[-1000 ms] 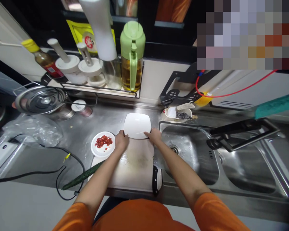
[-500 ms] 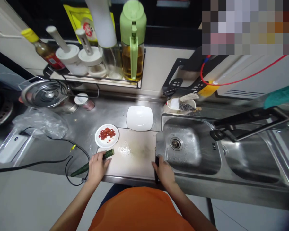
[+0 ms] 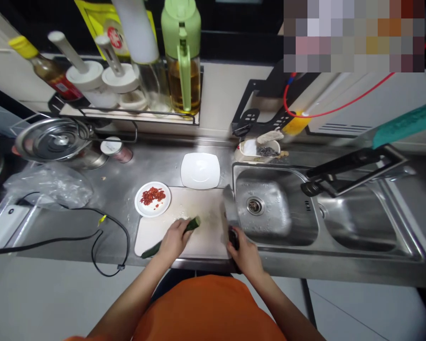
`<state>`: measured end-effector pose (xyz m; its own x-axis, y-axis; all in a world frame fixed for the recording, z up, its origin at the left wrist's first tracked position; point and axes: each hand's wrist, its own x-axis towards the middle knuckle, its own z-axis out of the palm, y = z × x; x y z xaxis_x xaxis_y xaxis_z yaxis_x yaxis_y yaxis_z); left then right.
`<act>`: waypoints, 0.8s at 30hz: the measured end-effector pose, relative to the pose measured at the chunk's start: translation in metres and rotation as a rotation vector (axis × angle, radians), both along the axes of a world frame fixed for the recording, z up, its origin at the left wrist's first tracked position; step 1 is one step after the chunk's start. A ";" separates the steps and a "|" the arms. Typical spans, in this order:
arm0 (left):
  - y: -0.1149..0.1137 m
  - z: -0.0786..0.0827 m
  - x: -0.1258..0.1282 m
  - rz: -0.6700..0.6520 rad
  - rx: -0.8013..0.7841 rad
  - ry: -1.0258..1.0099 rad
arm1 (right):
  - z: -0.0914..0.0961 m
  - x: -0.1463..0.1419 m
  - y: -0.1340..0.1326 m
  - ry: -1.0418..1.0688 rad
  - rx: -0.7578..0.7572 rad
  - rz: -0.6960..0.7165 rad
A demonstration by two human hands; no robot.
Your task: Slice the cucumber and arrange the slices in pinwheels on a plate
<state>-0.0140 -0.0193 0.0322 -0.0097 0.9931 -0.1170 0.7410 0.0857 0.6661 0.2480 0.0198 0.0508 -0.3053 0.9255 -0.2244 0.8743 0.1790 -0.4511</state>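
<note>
A dark green cucumber (image 3: pixel 192 224) with a cut end lies across the cutting board (image 3: pixel 208 246), and my left hand (image 3: pixel 174 240) is closed over its middle. The cucumber's other end pokes out toward the board's lower left corner. My right hand (image 3: pixel 245 253) grips the black handle of a kitchen knife (image 3: pixel 230 207) at the board's right edge. Its broad blade points away from me, beside the sink. On the board's upper left corner rests a small white plate (image 3: pixel 140 208) of chopped red pieces. Behind the board stands a white rectangular dish (image 3: pixel 200 170).
To the right is a double steel sink (image 3: pixel 270 189) with a black faucet (image 3: pixel 326 175). A cable (image 3: pixel 126 225) loops over the counter on the left, near a plastic bag (image 3: pixel 53 184). Bottles and jars, including a green-topped oil bottle (image 3: pixel 181 61), line the back shelf.
My left hand has carried the cucumber rightward onto the middle of the board. The knife, in my right hand, has turned slightly and come off the counter edge. The camera view has shifted a little.
</note>
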 end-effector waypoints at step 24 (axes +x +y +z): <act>0.027 -0.028 0.019 -0.007 0.198 0.040 | 0.016 -0.040 0.012 -0.055 -0.304 0.111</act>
<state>0.0053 0.0074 0.0043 -0.0036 0.9967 0.0806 0.7671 -0.0490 0.6397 0.2076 0.0318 0.0668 -0.3802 0.7752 -0.5045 0.8817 0.1390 -0.4508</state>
